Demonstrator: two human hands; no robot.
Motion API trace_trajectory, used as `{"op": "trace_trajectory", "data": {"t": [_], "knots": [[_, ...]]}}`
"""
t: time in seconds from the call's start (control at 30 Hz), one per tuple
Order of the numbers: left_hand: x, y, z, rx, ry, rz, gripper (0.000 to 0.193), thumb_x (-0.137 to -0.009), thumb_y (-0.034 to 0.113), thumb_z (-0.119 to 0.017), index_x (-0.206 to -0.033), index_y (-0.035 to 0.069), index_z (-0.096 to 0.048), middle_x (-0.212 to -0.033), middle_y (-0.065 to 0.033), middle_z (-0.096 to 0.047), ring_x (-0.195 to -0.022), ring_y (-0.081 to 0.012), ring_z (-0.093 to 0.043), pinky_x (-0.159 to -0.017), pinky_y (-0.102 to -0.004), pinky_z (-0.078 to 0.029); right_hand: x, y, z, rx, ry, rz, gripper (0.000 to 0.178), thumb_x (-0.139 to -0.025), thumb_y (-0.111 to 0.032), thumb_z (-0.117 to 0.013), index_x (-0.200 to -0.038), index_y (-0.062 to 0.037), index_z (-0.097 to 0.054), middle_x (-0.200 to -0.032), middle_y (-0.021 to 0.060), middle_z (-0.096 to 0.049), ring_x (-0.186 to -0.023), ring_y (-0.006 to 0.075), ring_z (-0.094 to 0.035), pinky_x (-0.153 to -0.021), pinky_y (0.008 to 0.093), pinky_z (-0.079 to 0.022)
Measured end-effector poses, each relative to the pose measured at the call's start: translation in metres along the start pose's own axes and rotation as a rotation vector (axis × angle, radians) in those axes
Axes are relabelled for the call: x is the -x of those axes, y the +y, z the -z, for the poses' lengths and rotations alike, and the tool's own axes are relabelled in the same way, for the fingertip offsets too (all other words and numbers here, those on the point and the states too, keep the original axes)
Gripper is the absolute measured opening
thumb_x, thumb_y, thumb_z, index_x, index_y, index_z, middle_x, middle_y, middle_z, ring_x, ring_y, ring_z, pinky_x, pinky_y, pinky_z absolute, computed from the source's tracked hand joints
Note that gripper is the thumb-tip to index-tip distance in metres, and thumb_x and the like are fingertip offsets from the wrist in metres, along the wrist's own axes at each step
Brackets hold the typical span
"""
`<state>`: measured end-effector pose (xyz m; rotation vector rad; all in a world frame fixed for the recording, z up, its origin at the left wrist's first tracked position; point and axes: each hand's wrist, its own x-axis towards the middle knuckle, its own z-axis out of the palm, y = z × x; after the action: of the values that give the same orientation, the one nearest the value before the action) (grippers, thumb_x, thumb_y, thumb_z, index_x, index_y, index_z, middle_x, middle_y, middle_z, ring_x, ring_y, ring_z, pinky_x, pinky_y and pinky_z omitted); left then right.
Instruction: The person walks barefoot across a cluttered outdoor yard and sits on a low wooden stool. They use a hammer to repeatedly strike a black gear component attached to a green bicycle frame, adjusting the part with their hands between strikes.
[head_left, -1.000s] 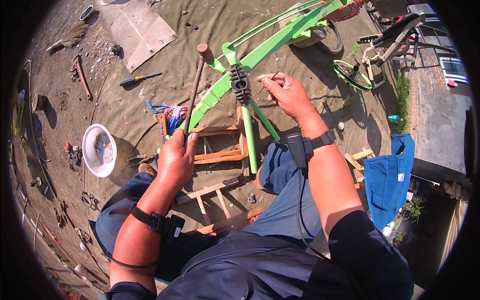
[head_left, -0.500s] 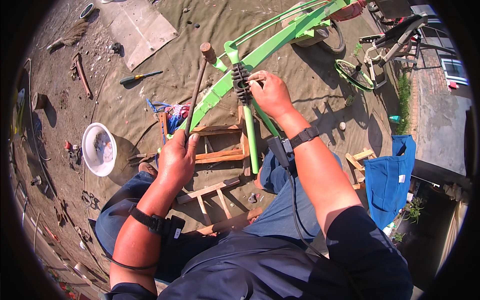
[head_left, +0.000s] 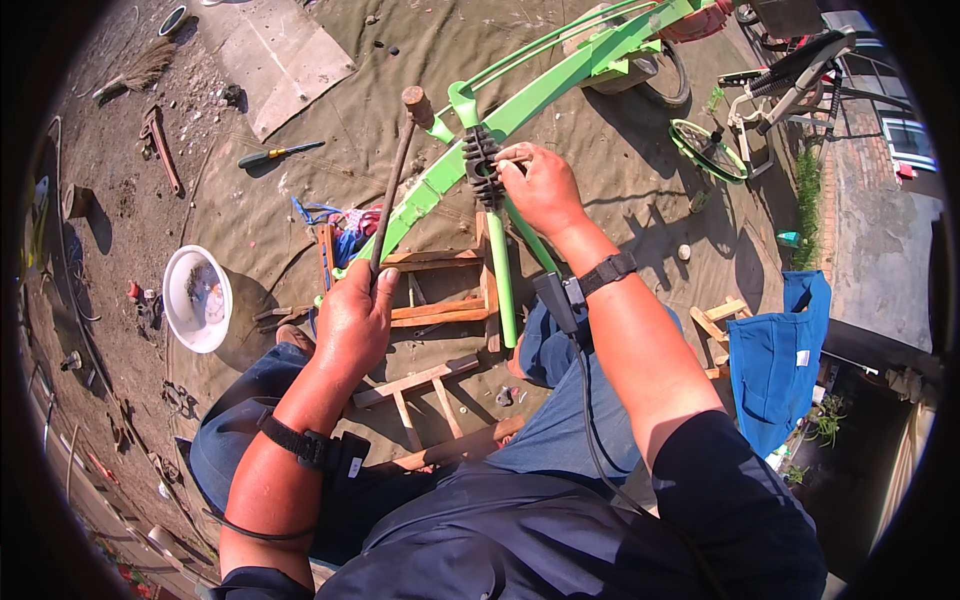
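My left hand (head_left: 352,318) is closed round the lower end of a hammer's (head_left: 394,195) long thin handle. The hammer stands head up, its rounded brownish head beside a green bracket. My right hand (head_left: 545,188) pinches with thumb and forefinger at the side of a dark ribbed part (head_left: 479,150); what sits between the fingertips is too small to make out. That ribbed part lies across a long bright green metal frame (head_left: 545,100). From its lower end a green tube (head_left: 502,285) runs toward my knees.
Under the frame is a wooden stool (head_left: 440,313). A white basin (head_left: 197,300), a screwdriver (head_left: 281,155) and a red pipe wrench (head_left: 161,150) lie to the left. Blue cloth (head_left: 780,365) hangs at right, below a small-wheeled bicycle (head_left: 708,150). A cable runs along my right forearm.
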<state>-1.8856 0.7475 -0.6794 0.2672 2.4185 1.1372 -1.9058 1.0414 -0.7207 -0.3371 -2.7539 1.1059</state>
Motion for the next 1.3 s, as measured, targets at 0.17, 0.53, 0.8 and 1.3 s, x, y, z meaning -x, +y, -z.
{"op": "trace_trajectory", "data": {"t": [0.17,0.53,0.8,1.3], "knots": [[-0.001,0.001,0.002,-0.035,-0.016,0.009,0.031,-0.099,0.030,-0.058,-0.087,0.002,-0.051,-0.068,-0.0188,-0.057,-0.063,-0.0370,-0.056,-0.059,-0.0453,-0.043,0.001,-0.001,-0.002,0.057,0.024,0.049,0.019,-0.085,-0.018,-0.061,-0.097,-0.0052,-0.069,-0.095,0.0164,-0.069,-0.090,0.0339,-0.066,-0.081,0.0401,-0.053],[0.005,0.007,-0.001,-0.146,-0.022,-0.106,0.029,-0.095,0.026,-0.063,-0.085,0.002,-0.050,-0.068,-0.0225,-0.059,-0.067,-0.0464,-0.058,-0.058,-0.0514,-0.044,0.002,0.002,-0.005,0.122,0.030,0.187,0.015,-0.087,-0.017,-0.059,-0.096,-0.0088,-0.067,-0.095,0.0139,-0.068,-0.087,0.0353,-0.065,-0.077,0.0419,-0.054],[0.015,0.012,-0.006,-0.235,-0.067,-0.294,0.028,-0.093,0.021,-0.064,-0.081,0.002,-0.048,-0.069,-0.0222,-0.060,-0.065,-0.0458,-0.059,-0.056,-0.0523,-0.045,0.002,-0.006,-0.010,0.285,0.016,0.186,0.014,-0.090,-0.019,-0.056,-0.092,-0.0087,-0.065,-0.088,0.0122,-0.066,-0.080,0.0364,-0.065,-0.070,0.0441,-0.055],[0.026,0.016,-0.002,-0.180,-0.031,-0.375,0.024,-0.094,0.019,-0.063,-0.084,0.003,-0.048,-0.067,-0.0225,-0.059,-0.063,-0.0455,-0.059,-0.054,-0.0526,-0.045,0.009,-0.026,-0.006,0.263,0.029,0.107,0.012,-0.089,-0.020,-0.060,-0.094,-0.0102,-0.064,-0.092,0.0114,-0.065,-0.084,0.0330,-0.066,-0.073,0.0442,-0.054]]}}
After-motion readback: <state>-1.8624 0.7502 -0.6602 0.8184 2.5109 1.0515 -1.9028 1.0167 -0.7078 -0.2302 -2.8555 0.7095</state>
